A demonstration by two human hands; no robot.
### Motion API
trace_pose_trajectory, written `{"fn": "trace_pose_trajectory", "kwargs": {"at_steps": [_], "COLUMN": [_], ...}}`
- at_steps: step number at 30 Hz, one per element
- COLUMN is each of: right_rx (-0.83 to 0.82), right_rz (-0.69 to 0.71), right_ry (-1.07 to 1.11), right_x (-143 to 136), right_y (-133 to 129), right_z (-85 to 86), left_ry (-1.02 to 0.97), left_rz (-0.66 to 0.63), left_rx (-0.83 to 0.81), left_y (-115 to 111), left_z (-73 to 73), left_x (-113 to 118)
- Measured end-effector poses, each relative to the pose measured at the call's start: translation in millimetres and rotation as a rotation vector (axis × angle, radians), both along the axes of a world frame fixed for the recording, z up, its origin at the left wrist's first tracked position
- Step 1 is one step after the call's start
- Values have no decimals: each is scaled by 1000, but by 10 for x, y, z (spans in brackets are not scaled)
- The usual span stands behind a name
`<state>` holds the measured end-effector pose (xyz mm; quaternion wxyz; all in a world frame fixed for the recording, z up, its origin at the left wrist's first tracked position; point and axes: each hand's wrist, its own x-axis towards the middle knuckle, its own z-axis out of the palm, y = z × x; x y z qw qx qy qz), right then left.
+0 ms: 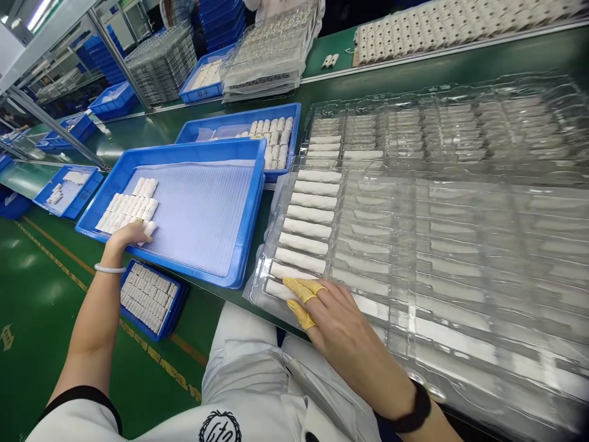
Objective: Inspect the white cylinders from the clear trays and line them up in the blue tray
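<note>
My left hand (131, 233) reaches into the large blue tray (246, 227), its fingers closed around a small white piece (150, 228) at the near end of the grouped white pieces (122, 212). White ribbed lining covers the tray's bottom. On the right, my right hand (322, 307) wears yellow finger covers and has thumb and fingers pinched at the nearest white piece (280, 290) in the first column of the clear plastic tray (334, 245). That piece still lies in its slot, partly hidden by the fingertips. More white pieces fill the slots above it.
Behind the large tray stands another blue tray (297, 123) with white pieces. Stacked clear trays (271, 55) and a board of white parts (451, 31) line the back. A full blue crate (172, 325) sits lower left, below the bench edge.
</note>
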<state>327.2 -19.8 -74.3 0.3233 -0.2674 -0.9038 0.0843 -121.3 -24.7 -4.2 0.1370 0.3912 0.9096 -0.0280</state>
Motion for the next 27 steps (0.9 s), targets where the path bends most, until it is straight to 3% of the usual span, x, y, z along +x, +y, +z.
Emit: {"fn": "trace_pose_trajectory", "kwargs": {"at_steps": [6, 8, 11, 14, 18, 21, 23, 27], "right_rx": [-182, -349, -686, -861, -763, -703, -651, -406], "right_rz": [-15, -26, 1, 81, -3, -139, -156, -142], "right_ry": [168, 249, 365, 476, 569, 611, 618, 610], "right_x": [29, -12, -159, -342, -431, -322, -211, -49], "right_y": [-65, -106, -194, -292, -342, -318, -298, -284], "right_z": [28, 81, 203, 300, 296, 257, 245, 239], "left_ry": [-94, -191, -605, -809, -695, -697, -796, -965], "left_rz": [-4, -94, -329, -490, -658, -841, -928, -927], "left_rx": [169, 257, 449, 423, 537, 668, 713, 812], "left_y": [-121, -199, -321, -402, -450, -477, -491, -500], "left_z": [277, 390, 455, 339, -10, -248, -337, -373], "left_x": [460, 767, 1368, 1996, 2553, 2676, 2675, 2673]}}
